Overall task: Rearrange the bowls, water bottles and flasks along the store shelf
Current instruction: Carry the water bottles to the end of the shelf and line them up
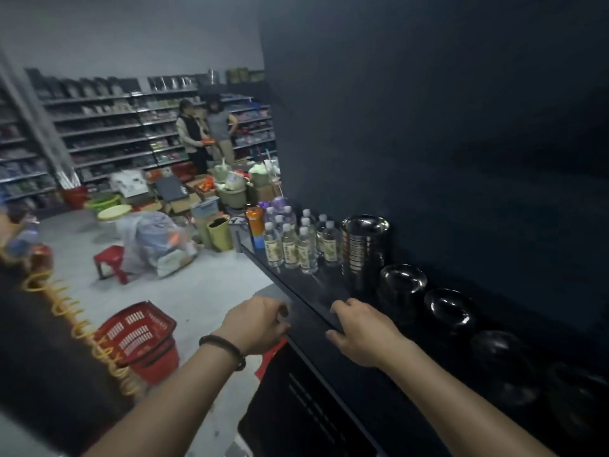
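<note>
The left hand (257, 324) is held just in front of the front edge of the dark shelf (306, 285). Its fingers are curled into the palm, and nothing is seen inside it. A dark beaded bracelet (227, 347) is worn on its wrist. The right hand (362, 331) is laid palm down on the shelf, with fingers loosely bent and the thumb at the front edge; no item is held by it.

Further along the shelf, well apart from both hands, a tight group of water bottles (296, 240) with clear bodies and white caps is placed. At the far end, just beside them, an orange flask (255, 222) is stood upright. On the near side of the bottles a tall stack of steel bowls (364, 245) is set against the back wall. From there, 4 dark bowls (448, 308) are lined toward the camera, behind the right arm.

On the floor, a red basket (138, 338) and a red stool (110, 262) are seen. 2 people (204, 133) are seen far behind, between store racks.
</note>
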`<state>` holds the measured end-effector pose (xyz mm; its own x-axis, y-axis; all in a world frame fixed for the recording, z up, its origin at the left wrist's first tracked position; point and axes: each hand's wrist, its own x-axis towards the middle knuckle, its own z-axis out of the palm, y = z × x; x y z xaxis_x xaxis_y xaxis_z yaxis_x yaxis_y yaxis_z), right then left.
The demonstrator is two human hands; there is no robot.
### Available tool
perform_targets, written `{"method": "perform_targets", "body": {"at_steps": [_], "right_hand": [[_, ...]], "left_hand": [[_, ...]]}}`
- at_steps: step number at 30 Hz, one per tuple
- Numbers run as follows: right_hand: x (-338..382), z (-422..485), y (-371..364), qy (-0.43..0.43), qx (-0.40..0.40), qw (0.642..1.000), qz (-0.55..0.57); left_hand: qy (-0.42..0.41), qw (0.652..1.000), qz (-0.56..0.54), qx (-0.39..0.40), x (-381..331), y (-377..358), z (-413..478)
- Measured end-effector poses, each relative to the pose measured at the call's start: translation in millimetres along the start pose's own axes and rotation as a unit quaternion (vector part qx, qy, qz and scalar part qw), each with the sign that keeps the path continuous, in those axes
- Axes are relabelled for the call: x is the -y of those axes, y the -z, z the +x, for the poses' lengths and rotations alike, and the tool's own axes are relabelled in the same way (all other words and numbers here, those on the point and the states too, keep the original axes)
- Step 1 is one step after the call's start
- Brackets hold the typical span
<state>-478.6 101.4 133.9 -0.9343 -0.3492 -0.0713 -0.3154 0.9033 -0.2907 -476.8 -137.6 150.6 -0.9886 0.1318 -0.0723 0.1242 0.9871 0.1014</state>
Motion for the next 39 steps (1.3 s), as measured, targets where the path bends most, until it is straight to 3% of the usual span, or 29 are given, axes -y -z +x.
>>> {"method": "perform_targets", "body": {"at_steps": [11,18,23,31,39], "right_hand": [[51,197,5,-0.003,-0.027,0.999,0.023],[102,390,5,-0.053,-0.060,0.995,0.065],[117,531,15,-0.103,-0.081,0.991,0.030],[97,702,-10,-0.151,-0.050,0.987,-0.025],[85,757,-36,-0.148,-0.003,0.987,-0.056]], "left_hand": [[0.013,0.999,-0.052,-0.009,132,11,158],[-0.033,0.995,-0.090,-0.001,250,7,310],[-0.047,0.993,-0.106,0.007,312,-4,395],[-0.044,0.987,-0.146,0.044,360,-44,464],[-0.056,0.984,-0.157,0.057,374,-60,488]]}}
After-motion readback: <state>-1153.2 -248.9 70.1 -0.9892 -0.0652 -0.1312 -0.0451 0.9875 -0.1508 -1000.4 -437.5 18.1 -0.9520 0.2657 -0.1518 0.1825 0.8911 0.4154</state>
